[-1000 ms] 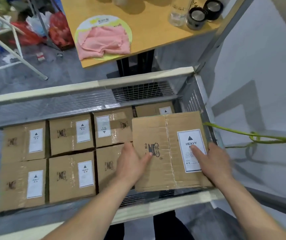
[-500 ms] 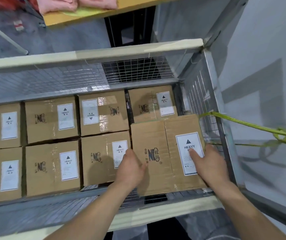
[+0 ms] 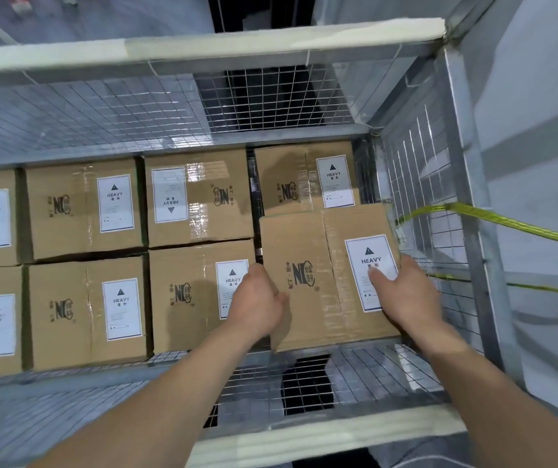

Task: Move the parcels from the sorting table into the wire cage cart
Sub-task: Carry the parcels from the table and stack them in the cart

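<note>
Brown cardboard parcels (image 3: 200,201) bear white labels (image 3: 370,271) with black print; grey wire cage (image 3: 271,103); yellow-green strap (image 3: 507,224) at right.

Head view, looking down into wire cage cart (image 3: 271,106). Held parcel (image 3: 308,275) at centre-right of frame, w/ white HEAVY label (image 3: 370,271) on its right half. Left hand (image 3: 257,298) grips parcel's left edge; right hand (image 3: 406,292) grips right edge, thumb lying on label. Parcel overlaps the near edge of back-row box (image 3: 291,177). Seven other labelled boxes visible in two rows, centre to left of frame. Yellow-green strap (image 3: 507,224) runs from right mesh wall to right edge of frame.
</note>
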